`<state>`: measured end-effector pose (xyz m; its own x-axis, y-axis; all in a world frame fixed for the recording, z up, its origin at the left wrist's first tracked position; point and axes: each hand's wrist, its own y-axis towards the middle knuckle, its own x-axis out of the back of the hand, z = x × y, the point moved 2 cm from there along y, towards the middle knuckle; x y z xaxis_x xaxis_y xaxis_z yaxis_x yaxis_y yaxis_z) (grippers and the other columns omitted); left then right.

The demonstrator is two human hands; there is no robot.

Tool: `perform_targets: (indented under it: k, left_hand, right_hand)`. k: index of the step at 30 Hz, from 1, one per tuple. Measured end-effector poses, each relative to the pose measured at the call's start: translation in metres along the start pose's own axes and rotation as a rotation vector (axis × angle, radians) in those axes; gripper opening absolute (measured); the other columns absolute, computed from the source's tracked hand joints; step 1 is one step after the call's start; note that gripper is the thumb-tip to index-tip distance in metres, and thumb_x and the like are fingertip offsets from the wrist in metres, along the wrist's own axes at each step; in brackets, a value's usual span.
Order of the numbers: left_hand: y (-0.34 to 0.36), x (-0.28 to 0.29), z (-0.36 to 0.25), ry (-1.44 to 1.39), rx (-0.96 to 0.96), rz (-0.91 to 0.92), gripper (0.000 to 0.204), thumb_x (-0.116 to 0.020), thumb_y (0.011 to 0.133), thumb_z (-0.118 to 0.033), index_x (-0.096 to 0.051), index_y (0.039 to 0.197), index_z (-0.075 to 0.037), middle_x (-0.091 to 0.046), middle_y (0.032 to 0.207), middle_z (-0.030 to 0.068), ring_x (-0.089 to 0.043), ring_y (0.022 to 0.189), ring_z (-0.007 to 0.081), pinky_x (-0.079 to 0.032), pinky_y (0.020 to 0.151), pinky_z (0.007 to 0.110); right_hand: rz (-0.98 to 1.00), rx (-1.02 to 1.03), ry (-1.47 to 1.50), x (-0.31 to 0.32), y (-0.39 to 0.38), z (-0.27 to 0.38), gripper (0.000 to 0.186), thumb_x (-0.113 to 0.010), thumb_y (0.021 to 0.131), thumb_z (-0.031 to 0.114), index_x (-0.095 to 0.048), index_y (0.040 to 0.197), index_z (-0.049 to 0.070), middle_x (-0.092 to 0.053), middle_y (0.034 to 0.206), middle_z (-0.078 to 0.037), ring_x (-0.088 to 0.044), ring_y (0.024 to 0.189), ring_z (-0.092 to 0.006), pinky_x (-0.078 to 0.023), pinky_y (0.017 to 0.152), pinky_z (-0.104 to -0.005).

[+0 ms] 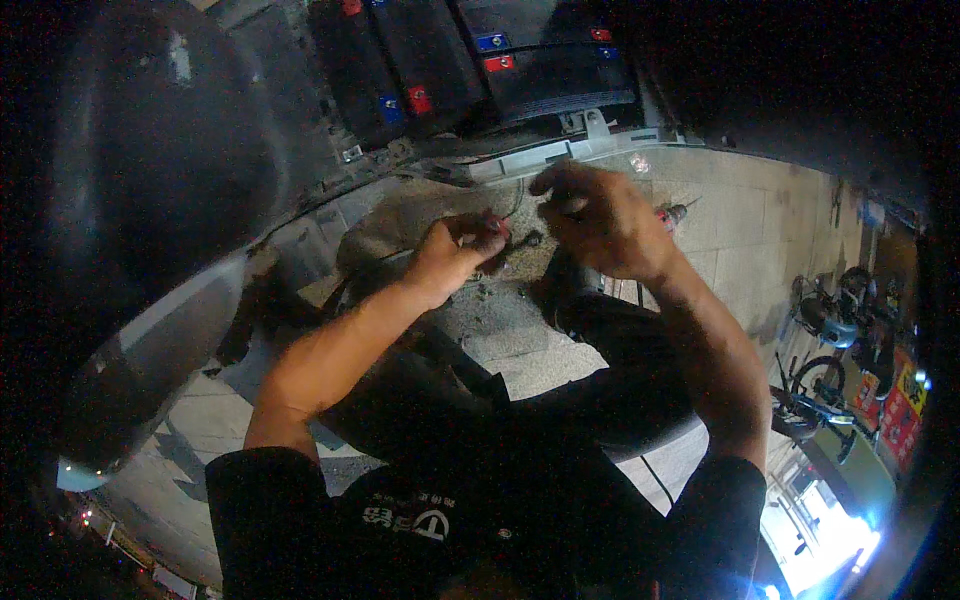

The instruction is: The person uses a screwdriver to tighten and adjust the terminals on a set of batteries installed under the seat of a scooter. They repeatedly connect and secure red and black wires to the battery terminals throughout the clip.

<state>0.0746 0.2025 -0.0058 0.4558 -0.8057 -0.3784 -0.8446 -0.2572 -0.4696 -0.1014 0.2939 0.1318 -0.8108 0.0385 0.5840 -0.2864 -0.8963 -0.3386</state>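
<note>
My left hand (458, 250) pinches a small red part (498, 228), with a thin dark wire rising from it. Just to its right my right hand (598, 222) is raised, slightly blurred, fingers curled; whether it holds anything is hidden. A red tool with a metal tip (669, 216) shows behind that hand. A short dark piece (528, 240) hangs between the hands. Above them runs a pale metal rail (535, 156) of a dark vehicle body, with black battery blocks (440, 75) carrying red and blue terminal tags.
A large dark curved panel (170, 120) fills the upper left. My legs are folded on the paved ground (735, 250), with small dark bits (485, 295) between them. Bicycles or scooters (830, 320), red-and-yellow signs (895, 410) and a bright opening (820, 520) are at the right.
</note>
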Motion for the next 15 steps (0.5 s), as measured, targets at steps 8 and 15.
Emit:
perform_targets:
  k: [8,15]
  left_hand:
    - [-0.002,0.002,-0.013,-0.467,-0.145,-0.005,0.025,-0.064,0.091,-0.004,-0.058,0.115,-0.003,-0.065,0.105,0.0044,-0.064,0.09,0.0172,-0.056,0.072,0.031]
    - [-0.012,-0.003,-0.045,0.414,-0.569,-0.34,0.025,-0.066,0.081,0.001,-0.063,0.106,-0.004,-0.065,0.097,0.0052,-0.063,0.089,0.0205,-0.05,0.077,0.031]
  right_hand:
    - [-0.057,0.099,0.043,-0.01,-0.02,0.008,0.018,-0.066,0.086,0.005,-0.065,0.103,0.0,-0.069,0.091,-0.015,-0.069,0.083,-0.02,-0.055,0.073,-0.0327]
    - [-0.132,0.064,0.105,-0.016,-0.013,0.008,0.02,-0.067,0.086,0.008,-0.065,0.103,-0.002,-0.069,0.091,-0.014,-0.067,0.082,-0.0174,-0.054,0.073,-0.0303]
